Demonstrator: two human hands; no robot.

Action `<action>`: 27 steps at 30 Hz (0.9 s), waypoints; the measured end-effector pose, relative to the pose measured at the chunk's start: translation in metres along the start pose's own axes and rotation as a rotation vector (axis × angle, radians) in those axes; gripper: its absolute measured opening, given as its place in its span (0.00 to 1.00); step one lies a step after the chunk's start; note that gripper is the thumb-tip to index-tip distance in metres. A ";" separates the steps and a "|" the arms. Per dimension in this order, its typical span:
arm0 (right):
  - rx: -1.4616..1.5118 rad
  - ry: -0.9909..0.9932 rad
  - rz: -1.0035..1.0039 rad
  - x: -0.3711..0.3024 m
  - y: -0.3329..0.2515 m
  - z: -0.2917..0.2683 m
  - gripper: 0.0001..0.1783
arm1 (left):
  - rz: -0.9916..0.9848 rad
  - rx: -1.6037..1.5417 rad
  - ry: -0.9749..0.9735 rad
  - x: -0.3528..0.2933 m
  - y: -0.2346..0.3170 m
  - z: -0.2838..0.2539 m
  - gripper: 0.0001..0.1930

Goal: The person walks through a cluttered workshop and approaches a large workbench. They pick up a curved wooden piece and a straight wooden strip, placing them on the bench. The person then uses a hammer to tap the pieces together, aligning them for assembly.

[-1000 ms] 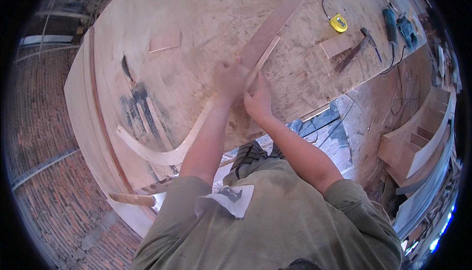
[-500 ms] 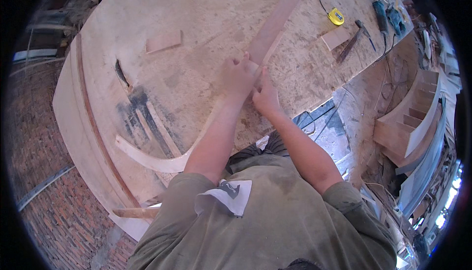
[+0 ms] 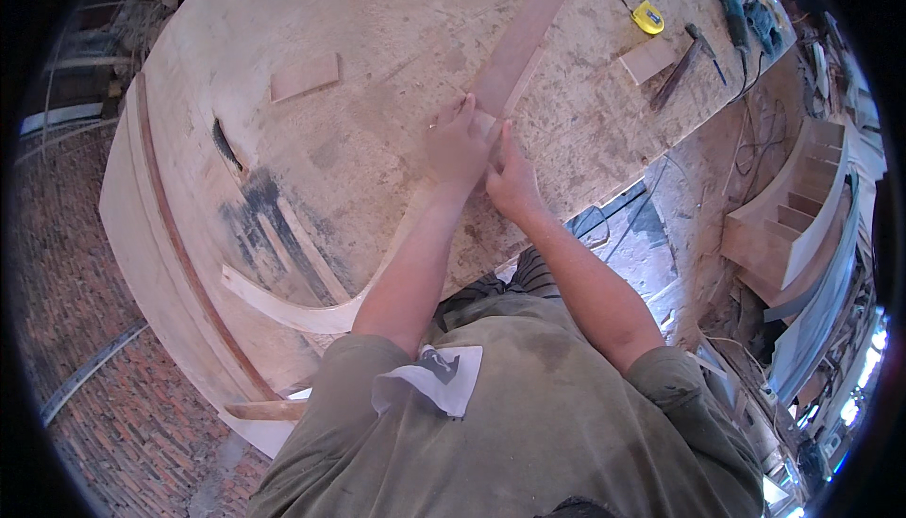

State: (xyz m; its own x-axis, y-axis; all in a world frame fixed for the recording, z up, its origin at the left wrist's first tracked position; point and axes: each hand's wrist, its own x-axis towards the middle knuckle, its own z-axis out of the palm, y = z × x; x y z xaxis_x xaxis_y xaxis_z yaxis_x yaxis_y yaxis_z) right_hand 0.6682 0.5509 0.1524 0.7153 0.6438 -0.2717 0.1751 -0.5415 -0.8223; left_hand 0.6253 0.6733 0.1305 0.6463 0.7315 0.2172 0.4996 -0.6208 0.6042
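A long flat wooden board (image 3: 528, 37) runs from my hands toward the far edge of the workbench. My left hand (image 3: 460, 148) is closed over its near end, fingers bent across the top. At the right edge of that end, my right hand (image 3: 514, 183) grips with the thumb pointing up along the wood and the fingers curled, partly hidden. A pale curved wooden strip (image 3: 283, 305) bends from the left, passes behind my left forearm and rises toward the hands. Whether it touches the board under my fingers is hidden.
The plywood workbench (image 3: 377, 8) has a saw blade (image 3: 226, 145) poking through a slot at left. Wood blocks (image 3: 305, 77), a yellow tape measure (image 3: 648, 17), a hammer (image 3: 678, 67) and a corded power tool (image 3: 733, 16) lie on it. A curved shelf unit (image 3: 788, 211) stands right.
Both hands stay at the near end of the board, with only a slight shift of the fingers. The whole view has tilted a little.
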 end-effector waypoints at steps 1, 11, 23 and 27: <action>-0.004 -0.005 -0.006 0.000 -0.001 -0.001 0.49 | 0.003 -0.028 0.000 0.000 -0.001 0.000 0.23; 0.049 -0.063 0.068 0.001 -0.004 -0.003 0.49 | 0.030 -0.119 -0.034 0.000 -0.005 -0.003 0.25; 0.094 -0.077 0.050 -0.003 -0.007 -0.006 0.48 | 0.079 -0.180 -0.481 0.028 -0.022 -0.036 0.31; 0.034 -0.055 0.028 -0.004 -0.010 -0.011 0.48 | 0.157 -0.182 -0.663 0.048 -0.025 -0.052 0.36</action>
State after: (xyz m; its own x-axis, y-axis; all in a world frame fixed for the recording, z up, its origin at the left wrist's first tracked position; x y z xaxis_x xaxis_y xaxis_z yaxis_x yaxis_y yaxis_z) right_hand 0.6711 0.5480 0.1673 0.6814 0.6578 -0.3210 0.1320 -0.5417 -0.8301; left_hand 0.6134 0.7387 0.1657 0.9470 0.2748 -0.1660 0.3047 -0.6059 0.7349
